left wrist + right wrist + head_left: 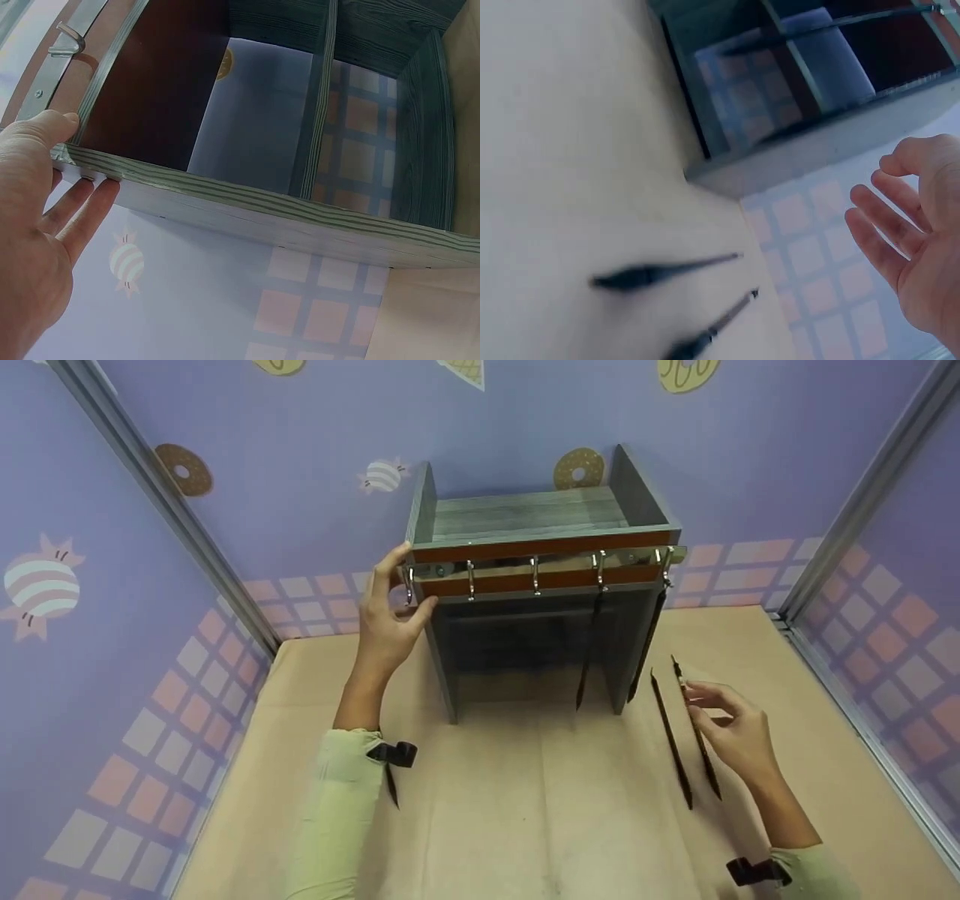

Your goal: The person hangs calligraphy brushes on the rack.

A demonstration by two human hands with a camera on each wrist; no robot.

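- Brushes [686, 735], two of them, dark and thin, lie side by side on the paper-covered bench [525, 810], just right of the grey wooden shelf unit [536, 585].
- Right hand [731, 727] hovers directly over the pair, fingers [885, 225] relaxed and slightly spread, tips right at the nearer brush; whether they touch it, I cannot tell.
- From the right wrist view both brushes [667, 274] lie on the bench, blurred, with nothing gripped in that hand.
- Left hand [386, 619] steadies the shelf unit at its upper left corner: thumb [56, 124] on the front edge, straight fingers [90, 206] pressed against the outer side panel.
- Along the front runs a brown rail [540, 564] with a row of metal hooks [535, 574].
- Two more brushes [589, 652] hang from the right-hand hooks, dangling in front of the open cavity.
- Pale green sleeves [337, 802] cover both forearms.
- Purple walls with doughnut prints [184, 470] surround the bench.
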